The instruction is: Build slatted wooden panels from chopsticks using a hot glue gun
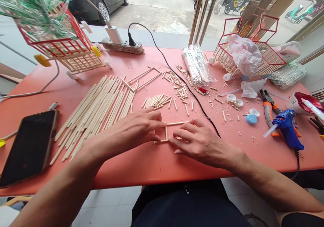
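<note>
Both hands are at a small stick frame (166, 132) on the pink table (116, 166). The left hand (141, 127), loosely curled, has its fingertips on the frame's left part; the right hand (194, 140), half-open, touches its right, grip unclear from here. Long sticks (88, 112) lie left of the left hand; beyond the window stands a dark car (101, 1).
</note>
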A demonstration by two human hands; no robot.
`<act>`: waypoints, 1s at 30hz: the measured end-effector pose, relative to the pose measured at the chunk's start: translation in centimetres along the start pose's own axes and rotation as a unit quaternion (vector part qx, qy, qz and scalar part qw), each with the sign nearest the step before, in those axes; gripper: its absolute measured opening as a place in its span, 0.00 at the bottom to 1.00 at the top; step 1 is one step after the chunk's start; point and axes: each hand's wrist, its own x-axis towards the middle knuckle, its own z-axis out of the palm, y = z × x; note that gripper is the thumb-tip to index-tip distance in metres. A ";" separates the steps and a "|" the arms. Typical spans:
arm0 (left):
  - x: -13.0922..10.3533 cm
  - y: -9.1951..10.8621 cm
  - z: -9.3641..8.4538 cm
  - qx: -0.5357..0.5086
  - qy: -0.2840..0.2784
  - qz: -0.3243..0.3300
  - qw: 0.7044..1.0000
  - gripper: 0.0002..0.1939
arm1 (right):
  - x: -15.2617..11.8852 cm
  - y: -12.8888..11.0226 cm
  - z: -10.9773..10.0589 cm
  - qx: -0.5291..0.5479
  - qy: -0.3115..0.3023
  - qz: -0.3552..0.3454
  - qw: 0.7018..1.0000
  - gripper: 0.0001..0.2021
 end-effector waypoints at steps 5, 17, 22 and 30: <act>0.0 0.1 0.2 0.005 0.005 -0.010 1.000 0.03 | -0.1 -0.2 -0.1 -0.008 -0.010 0.002 1.000 0.07; 0.0 0.1 0.3 -0.012 0.009 -0.010 1.000 0.03 | -1.2 -0.2 -2.2 0.028 -0.081 0.169 0.982 0.39; -0.1 0.1 0.3 -0.005 0.010 -0.007 1.000 0.04 | -1.9 -1.8 -1.8 0.053 -0.113 0.203 0.971 0.45; -0.4 -0.2 0.7 0.011 0.015 -0.012 1.000 0.05 | -2.8 -3.7 -1.1 0.065 -0.126 0.201 0.969 0.48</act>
